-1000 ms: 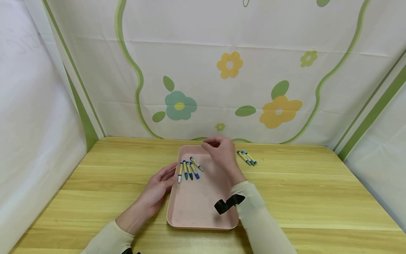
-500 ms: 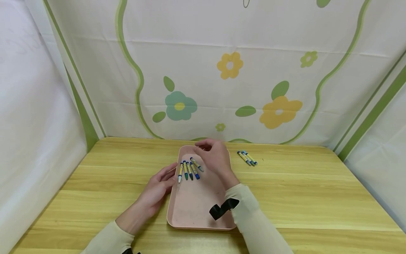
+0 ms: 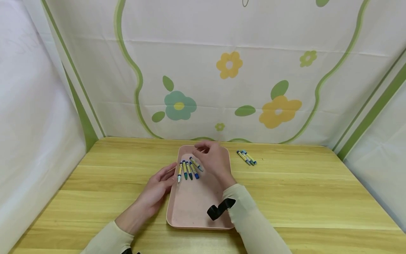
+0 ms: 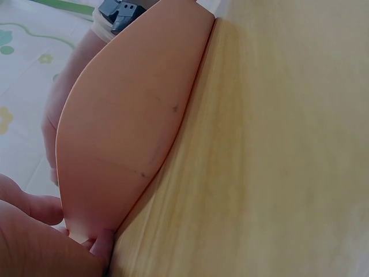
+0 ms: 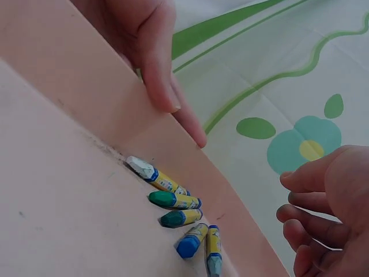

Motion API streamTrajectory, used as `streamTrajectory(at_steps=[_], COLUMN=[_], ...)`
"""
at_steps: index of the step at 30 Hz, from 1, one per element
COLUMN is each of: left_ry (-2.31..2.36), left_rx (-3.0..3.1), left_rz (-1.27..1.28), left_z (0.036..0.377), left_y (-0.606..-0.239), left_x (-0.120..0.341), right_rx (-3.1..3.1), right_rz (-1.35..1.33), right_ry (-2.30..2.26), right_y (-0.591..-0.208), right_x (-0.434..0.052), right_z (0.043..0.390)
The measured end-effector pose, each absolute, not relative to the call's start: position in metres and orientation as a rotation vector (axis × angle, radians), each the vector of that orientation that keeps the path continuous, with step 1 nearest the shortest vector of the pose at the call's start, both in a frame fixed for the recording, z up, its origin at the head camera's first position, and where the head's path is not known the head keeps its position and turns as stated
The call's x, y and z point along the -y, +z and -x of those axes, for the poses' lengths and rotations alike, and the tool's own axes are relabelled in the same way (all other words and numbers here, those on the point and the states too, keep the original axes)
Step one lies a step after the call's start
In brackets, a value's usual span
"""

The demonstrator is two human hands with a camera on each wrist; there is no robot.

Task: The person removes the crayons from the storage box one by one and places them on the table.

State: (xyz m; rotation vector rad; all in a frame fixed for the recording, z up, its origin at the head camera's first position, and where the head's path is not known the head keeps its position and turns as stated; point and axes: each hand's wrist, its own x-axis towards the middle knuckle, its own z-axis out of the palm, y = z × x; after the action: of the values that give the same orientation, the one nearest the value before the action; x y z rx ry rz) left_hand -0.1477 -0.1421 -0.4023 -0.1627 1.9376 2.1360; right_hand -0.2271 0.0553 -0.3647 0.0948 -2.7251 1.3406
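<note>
From the head view, a pink tray (image 3: 193, 208) lies on the wooden table (image 3: 301, 197); five crayons (image 3: 188, 169) lie side by side in its far left part, and three more crayons (image 3: 246, 157) lie in a close group on the table to the right of the tray, well apart from it; the left hand (image 3: 155, 192) rests against the tray's left rim, fingers nearly straight and holding nothing; the right hand (image 3: 211, 159) hovers over the far end of the tray just beside the five crayons, fingers loosely curled and empty; a black strap (image 3: 219, 209) hangs at the right wrist.

From the left wrist view, the outer wall of the tray (image 4: 127, 127) fills the frame beside the table (image 4: 277, 150); two fingertips of the left hand (image 4: 43, 231) press against it at the bottom left.

From the right wrist view, the five crayons (image 5: 179, 216) lie against the tray's (image 5: 63, 202) inner wall: one white-tipped, two green, two blue; the left hand's fingers (image 5: 158, 63) lie over the rim above them; the right hand (image 5: 328, 213) shows four loosely bent fingers, gripping nothing.
</note>
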Motion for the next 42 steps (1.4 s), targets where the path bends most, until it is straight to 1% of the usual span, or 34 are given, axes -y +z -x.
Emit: streamTrajectory(at_steps=[15, 22, 27, 42], left_ry=[2.136, 2.136, 2.136, 2.13], left_rx=[-1.939, -1.928, -1.926, -1.929], left_rz=[0.18, 0.178, 0.186, 0.186], left_z=[0.148, 0.149, 0.149, 0.148], left_y=[-0.403, -0.403, -0.402, -0.402], left_x=[0.143, 0.144, 0.143, 0.143], right_rx=[2.792, 2.783, 2.781, 2.818], right_rz=[-0.035, -0.048, -0.009, -0.066], right_ry=[1.262, 1.551, 1.578, 1.437], right_y=[-0.373, -0.379, -0.384, -0.389], right_x=[-0.053, -0.051, -0.051, -0.047], right_z=[0.229, 0.231, 0.231, 0.233])
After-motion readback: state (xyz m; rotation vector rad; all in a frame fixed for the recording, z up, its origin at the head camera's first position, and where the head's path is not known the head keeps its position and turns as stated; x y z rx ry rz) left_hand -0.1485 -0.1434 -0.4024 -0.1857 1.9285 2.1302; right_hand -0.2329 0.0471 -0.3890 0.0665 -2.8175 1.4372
